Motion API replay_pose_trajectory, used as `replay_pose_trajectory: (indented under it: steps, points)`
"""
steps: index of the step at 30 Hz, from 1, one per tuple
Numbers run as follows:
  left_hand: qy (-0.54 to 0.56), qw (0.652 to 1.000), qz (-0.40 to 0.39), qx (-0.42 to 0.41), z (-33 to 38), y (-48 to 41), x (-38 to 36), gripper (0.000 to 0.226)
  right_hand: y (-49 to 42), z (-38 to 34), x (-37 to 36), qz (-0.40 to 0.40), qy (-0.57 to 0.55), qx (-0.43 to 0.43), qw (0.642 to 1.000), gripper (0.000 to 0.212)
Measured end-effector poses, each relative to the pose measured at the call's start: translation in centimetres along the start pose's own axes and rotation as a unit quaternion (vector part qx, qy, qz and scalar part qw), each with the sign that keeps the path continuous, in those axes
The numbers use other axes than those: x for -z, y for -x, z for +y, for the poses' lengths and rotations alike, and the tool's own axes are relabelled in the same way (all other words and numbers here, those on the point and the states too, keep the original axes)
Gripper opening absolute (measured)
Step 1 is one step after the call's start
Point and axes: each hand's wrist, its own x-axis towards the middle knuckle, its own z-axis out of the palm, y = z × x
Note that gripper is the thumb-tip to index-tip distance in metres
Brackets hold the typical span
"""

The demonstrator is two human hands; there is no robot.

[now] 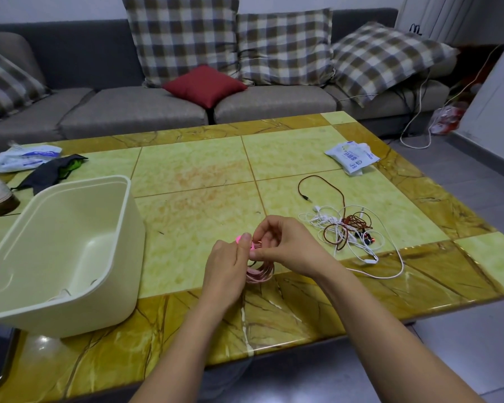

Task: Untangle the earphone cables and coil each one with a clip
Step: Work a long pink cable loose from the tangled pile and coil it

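One grey sofa point(128, 106) with four plaid cushions point(181, 39) and one red cushion point(205, 85) backs the surface point(192, 158). One cream bin point(70, 303) fills its near left corner; two white packets point(352, 157) lie near the far corners. One tangle of white and brown earphone cables point(344, 228) sits near the right edge. At the front edge, the left hand point(226, 269) and right hand point(288, 245) have their fingers clamped on one pink coiled cable point(261, 273) and a pink clip point(240, 238), partly hiding both.

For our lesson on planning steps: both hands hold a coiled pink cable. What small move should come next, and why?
Probably fasten the pink clip around the pink coil: the left hand pinches the clip at the coil's top, the right hand holds the loops together, and the white and brown tangle lies unsorted.
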Motion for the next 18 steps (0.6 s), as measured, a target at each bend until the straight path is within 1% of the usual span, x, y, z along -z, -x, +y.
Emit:
replay_pose_trajectory:
  steps: [3,5,7,10,11,15,17,18]
  points:
    - [-0.003,1.0,-0.008,-0.014,0.6,0.2,0.3,0.053,-0.2,0.5,0.4,0.009,0.064,0.033,0.997,0.042]
    - [-0.002,1.0,-0.007,-0.03,1.0,0.3,0.5,0.049,-0.3,0.5,0.6,-0.024,0.077,0.038,0.996,0.049]
    - [-0.021,0.999,-0.006,-0.034,0.8,0.2,0.6,0.051,-0.3,0.6,0.6,-0.056,0.059,0.028,0.996,0.041]
    - [-0.079,0.996,0.002,-0.045,0.1,0.0,0.6,0.071,-0.2,0.6,0.4,-0.048,0.058,0.018,0.997,0.029]
    - [-0.102,0.994,0.006,-0.048,0.1,0.0,0.7,0.073,-0.2,0.6,0.3,-0.046,0.064,0.016,0.997,0.027]
    - [-0.158,0.986,0.015,-0.043,1.3,0.2,1.2,0.073,-0.1,0.7,-0.1,-0.039,0.072,0.015,0.997,0.021]
    - [-0.168,0.985,0.012,-0.038,1.6,0.4,1.3,0.074,-0.1,0.7,-0.4,-0.023,0.097,0.018,0.995,0.018]
    - [-0.169,0.985,0.009,-0.033,1.6,0.5,1.4,0.07,-0.1,0.7,-0.5,-0.016,0.115,0.021,0.993,0.017]
